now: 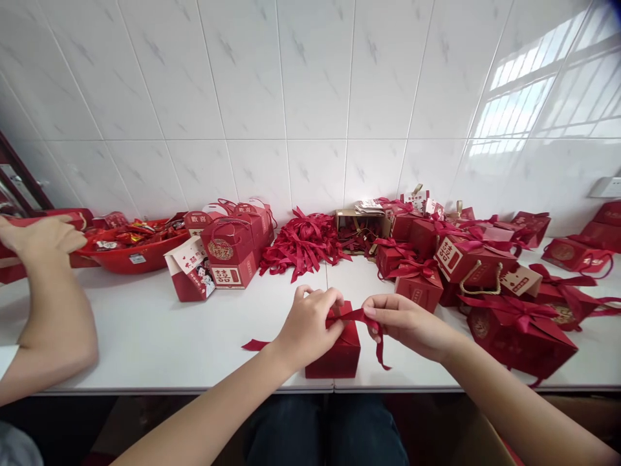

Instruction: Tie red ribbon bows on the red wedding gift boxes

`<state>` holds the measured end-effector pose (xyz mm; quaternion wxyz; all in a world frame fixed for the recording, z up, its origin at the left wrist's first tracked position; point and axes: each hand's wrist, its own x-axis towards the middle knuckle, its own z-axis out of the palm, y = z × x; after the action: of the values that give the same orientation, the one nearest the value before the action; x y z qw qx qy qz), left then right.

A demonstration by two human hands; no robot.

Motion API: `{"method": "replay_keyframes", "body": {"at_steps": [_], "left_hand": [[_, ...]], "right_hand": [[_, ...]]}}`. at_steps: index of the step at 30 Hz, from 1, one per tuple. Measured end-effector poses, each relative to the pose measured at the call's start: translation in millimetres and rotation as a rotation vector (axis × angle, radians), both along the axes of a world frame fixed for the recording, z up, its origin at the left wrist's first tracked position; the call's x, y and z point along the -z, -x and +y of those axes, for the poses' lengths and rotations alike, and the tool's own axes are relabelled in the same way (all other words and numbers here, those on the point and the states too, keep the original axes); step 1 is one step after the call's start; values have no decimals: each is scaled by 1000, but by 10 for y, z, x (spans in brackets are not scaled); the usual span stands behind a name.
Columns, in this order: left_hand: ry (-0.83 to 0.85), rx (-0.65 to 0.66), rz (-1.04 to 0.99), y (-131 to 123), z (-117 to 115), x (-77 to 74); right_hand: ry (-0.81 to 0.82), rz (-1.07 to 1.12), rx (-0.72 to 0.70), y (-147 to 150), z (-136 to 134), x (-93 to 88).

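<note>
With my left hand (311, 321) I pinch a shiny dark red cloth ribbon (356, 315) right over the top of a small red cardboard box (334, 359). My right hand (410, 323) has the same ribbon between its thumb and fingers, just off to the right, and the loose end hangs down from there. Another red ribbon end (255, 345) sticks out to the left, past my left arm. The box sits on the white counter (194, 349), right in front of me, near the front edge. I can't see if there is a knot, because my left hand covers that part.

I think this is the tying step, since I see no full bow on the box yet. The next move seems to need my left hand to hold the middle snug while my right hand makes a loop and pulls it tight, but not so hard that the box bends. The red boxes with ribbon bows (420, 291) on the right show how it could look. More flat red ribbons (305, 243) lie in a heap behind my box.
</note>
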<state>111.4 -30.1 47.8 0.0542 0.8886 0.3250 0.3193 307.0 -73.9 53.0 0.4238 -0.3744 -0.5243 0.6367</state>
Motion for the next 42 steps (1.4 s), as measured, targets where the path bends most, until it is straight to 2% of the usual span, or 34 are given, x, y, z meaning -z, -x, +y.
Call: {"method": "replay_keyframes", "body": {"at_steps": [2,5,10,12,15,18,20,22,25,30,33,36,39,42], "left_hand": [[-71,-26,-33,2,43,12],[-148,-92,-79,35,81,39],[-125,-206,-102,40,38,31],[-35,-230,-110,30,0,-3],[214,-248,-148,60,-38,-69],[474,-160,-230,174,-12,-127],[583,-98,-289,274,50,-136],[637,-111,-346,358,134,-103],[748,-153,-380,417,252,18],[1057,-41,-359,432,321,209],[1102,30,-380,491,345,223],[1142,-52,-382,591,397,170],[1216,-98,-364,690,437,63],[1246,-24,-327,742,413,-89]], "right_hand": [[-20,-33,5,-33,-29,-25],[-92,-202,67,-49,-55,-19],[-270,-460,240,141,28,70],[-376,-484,282,262,86,101],[-441,-468,286,419,149,140],[-419,-442,358,508,174,197],[-415,-428,431,528,182,245],[-403,-395,450,532,190,290],[-383,-336,406,534,203,333],[-349,-185,288,579,213,325],[-328,-207,329,619,215,308],[-293,-267,399,658,220,305],[-343,-387,469,692,228,324],[-451,-542,549,724,239,359]]}}
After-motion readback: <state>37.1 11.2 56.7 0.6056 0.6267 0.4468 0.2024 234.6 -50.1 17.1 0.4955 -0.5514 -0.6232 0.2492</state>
